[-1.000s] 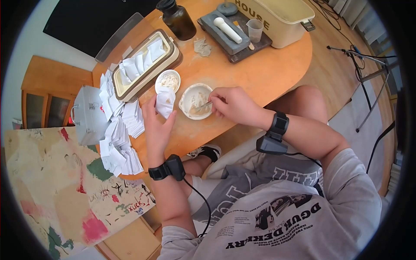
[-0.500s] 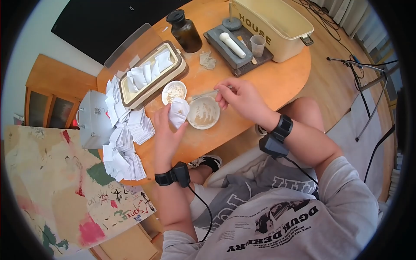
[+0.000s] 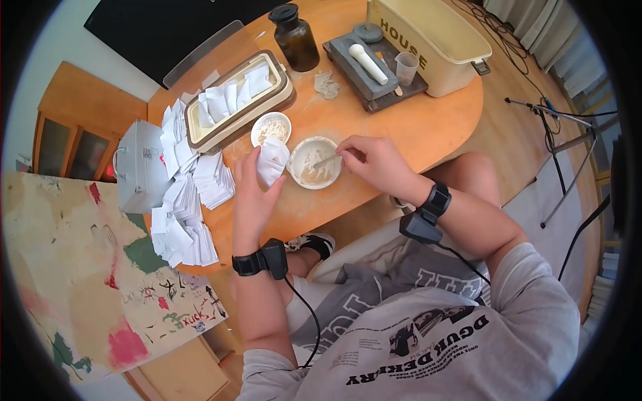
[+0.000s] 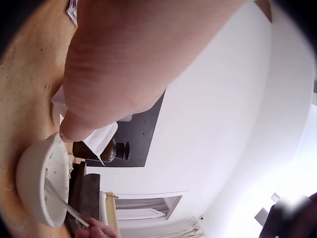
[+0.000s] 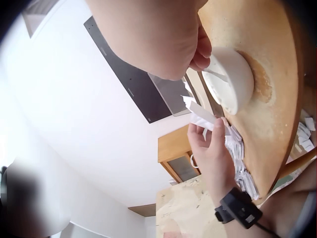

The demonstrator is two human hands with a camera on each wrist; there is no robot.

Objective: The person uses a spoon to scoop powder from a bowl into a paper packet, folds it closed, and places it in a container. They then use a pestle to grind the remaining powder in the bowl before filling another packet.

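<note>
In the head view the left hand (image 3: 256,200) pinches a small white paper packet (image 3: 273,160), held just left of a white bowl (image 3: 294,179). The right hand (image 3: 381,164) grips a thin metal spatula (image 3: 326,162), its tip inside that bowl over pale powder. A smaller white dish (image 3: 271,127) with pale, crumbly contents stands behind the packet. From the right wrist view, the paper (image 5: 200,113) stands up between the left thumb and fingers, and the spatula (image 5: 216,75) reaches into the bowl (image 5: 240,79).
Stacks of folded white papers (image 3: 212,180) line the table's left side, beside a silver case (image 3: 142,159). Behind them are a cream box (image 3: 200,142) of packets and a brown jar (image 3: 297,47). A dark tray (image 3: 378,100) with a pestle (image 3: 368,64) and a large bin (image 3: 455,73) stand farther right.
The spatula has lifted out toward the bowl's far rim, then come back down into the bowl with the right hand. The left hand still holds the packet beside the bowl. The head view has shifted slightly.
</note>
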